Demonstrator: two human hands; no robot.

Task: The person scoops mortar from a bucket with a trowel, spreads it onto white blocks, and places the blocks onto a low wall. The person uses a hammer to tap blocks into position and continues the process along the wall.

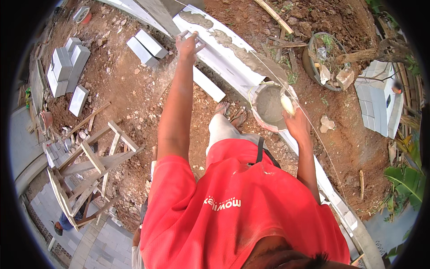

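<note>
My left hand [188,46] is stretched forward with its fingers spread, at the near edge of a low white block wall [233,67]; I cannot tell if it touches the blocks. Grey mortar [228,41] lies in uneven patches along the wall's top. My right hand [296,122] is closed around the pale handle of a trowel [287,104], at the right rim of a round bucket [260,117]. Wet grey mortar [270,104] fills much of the bucket. The trowel's blade is hard to make out.
A taut string [320,136] runs along the wall. White blocks [148,47] lie on the rubble-strewn soil, with a stack [67,67] at far left. A wooden trestle [89,168] stands left. Right are a debris-filled tub [309,62] and more blocks [374,103].
</note>
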